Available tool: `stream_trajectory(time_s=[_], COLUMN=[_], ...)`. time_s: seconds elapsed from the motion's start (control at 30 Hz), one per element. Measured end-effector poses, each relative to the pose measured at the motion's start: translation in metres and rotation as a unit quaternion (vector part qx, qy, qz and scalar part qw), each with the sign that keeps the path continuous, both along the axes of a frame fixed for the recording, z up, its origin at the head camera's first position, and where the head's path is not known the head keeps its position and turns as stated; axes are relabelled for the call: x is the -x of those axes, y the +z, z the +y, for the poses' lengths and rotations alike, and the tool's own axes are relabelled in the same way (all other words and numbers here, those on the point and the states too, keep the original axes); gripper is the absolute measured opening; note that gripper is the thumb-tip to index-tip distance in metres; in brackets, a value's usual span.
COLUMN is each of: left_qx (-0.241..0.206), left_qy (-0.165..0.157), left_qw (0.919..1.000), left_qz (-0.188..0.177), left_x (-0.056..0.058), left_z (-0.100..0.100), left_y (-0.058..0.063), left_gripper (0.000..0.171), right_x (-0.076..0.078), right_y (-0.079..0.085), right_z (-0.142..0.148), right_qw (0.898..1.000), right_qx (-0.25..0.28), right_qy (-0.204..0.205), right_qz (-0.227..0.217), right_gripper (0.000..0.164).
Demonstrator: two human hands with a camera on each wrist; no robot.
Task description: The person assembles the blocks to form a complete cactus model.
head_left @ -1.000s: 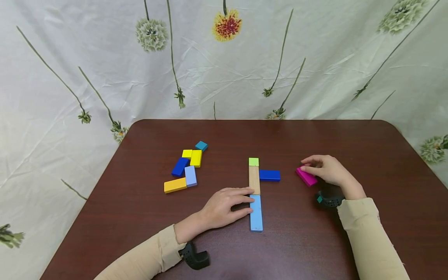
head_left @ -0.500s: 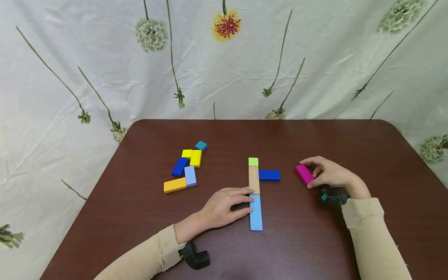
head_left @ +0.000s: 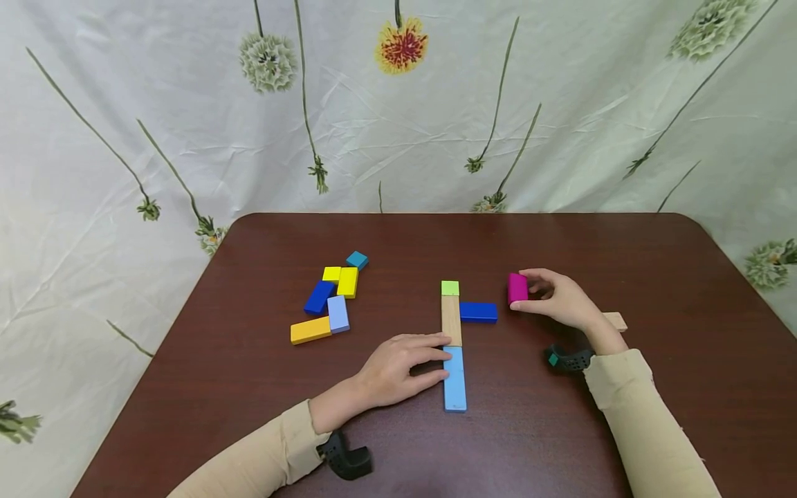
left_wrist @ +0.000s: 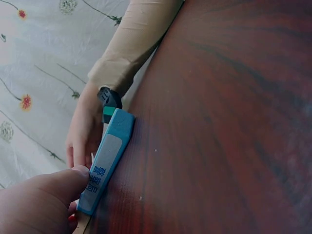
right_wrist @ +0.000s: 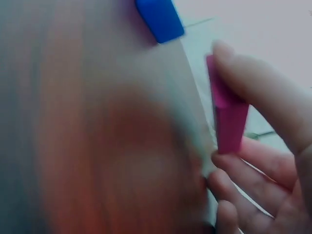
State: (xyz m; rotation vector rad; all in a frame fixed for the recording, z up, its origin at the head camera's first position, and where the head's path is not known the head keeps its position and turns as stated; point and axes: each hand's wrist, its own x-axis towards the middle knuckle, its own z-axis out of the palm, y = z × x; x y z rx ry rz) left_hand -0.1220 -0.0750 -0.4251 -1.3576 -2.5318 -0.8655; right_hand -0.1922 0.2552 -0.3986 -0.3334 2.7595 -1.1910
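Observation:
My right hand (head_left: 560, 299) pinches a magenta block (head_left: 518, 288) by its two ends, thumb at one end and a finger at the other. In the right wrist view the magenta block (right_wrist: 230, 114) stands out between thumb and fingertip. My left hand (head_left: 398, 370) rests on the table, its extended fingers touching the left side of a row of blocks. That row has a light blue block (head_left: 455, 387) nearest me, then a natural wood block (head_left: 451, 315) and a small green block (head_left: 450, 288). A dark blue block (head_left: 479, 312) juts right from the wood one. Printed characters mark the light blue block (left_wrist: 105, 163).
Left of the row lies a loose group: an orange block (head_left: 310, 330), a periwinkle block (head_left: 339, 314), a dark blue block (head_left: 319, 297), yellow blocks (head_left: 348, 283) and a teal block (head_left: 358, 259). A wood block (head_left: 616, 321) lies partly behind my right wrist. A flowered cloth (head_left: 398, 138) hangs behind the table (head_left: 405, 238).
My right hand has taken the magenta block by its ends, turned it upright in view and carried it left toward the row. The wood block behind the wrist has come into sight. The left hand stays still.

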Motion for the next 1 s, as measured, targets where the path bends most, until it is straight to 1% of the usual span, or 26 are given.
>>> stream_trajectory(time_s=[0.23, 0.37, 0.43, 0.5, 0.67, 0.8, 1.0], left_qx=[-0.003, -0.002, -0.001, -0.001, -0.001, 0.000, 0.000], left_qy=[0.000, -0.002, -0.002, -0.001, -0.002, -0.002, 0.000], left_qw=[1.0000, 1.0000, 1.0000, 1.0000, 1.0000, 1.0000, 1.0000], left_qz=[0.007, 0.004, 0.003, 0.002, 0.006, 0.007, 0.006], left_x=[0.000, 0.000, 0.000, 0.000, 0.000, 0.000, 0.000], left_z=[0.000, 0.000, 0.000, 0.000, 0.000, 0.000, 0.000], left_y=[0.000, 0.000, 0.001, 0.001, 0.001, 0.001, 0.000], left_gripper=[0.030, 0.030, 0.030, 0.030, 0.030, 0.030, 0.030], right_x=[0.006, 0.008, 0.009, 0.009, 0.009, 0.010, 0.008], right_y=[-0.012, -0.015, -0.015, -0.015, -0.015, -0.016, -0.016], right_z=[-0.017, -0.022, -0.022, -0.021, -0.017, -0.020, -0.030], right_qw=[0.998, 0.997, 0.997, 0.998, 0.998, 0.998, 0.997], right_qx=[-0.019, -0.034, -0.033, -0.021, 0.015, 0.022, 0.015], right_qy=[-0.041, -0.049, -0.044, -0.034, -0.005, -0.011, -0.029], right_qz=[0.031, 0.043, 0.045, 0.047, 0.057, 0.062, 0.072], right_gripper=[0.076, 0.080, 0.081, 0.078, 0.058, 0.054, 0.052])
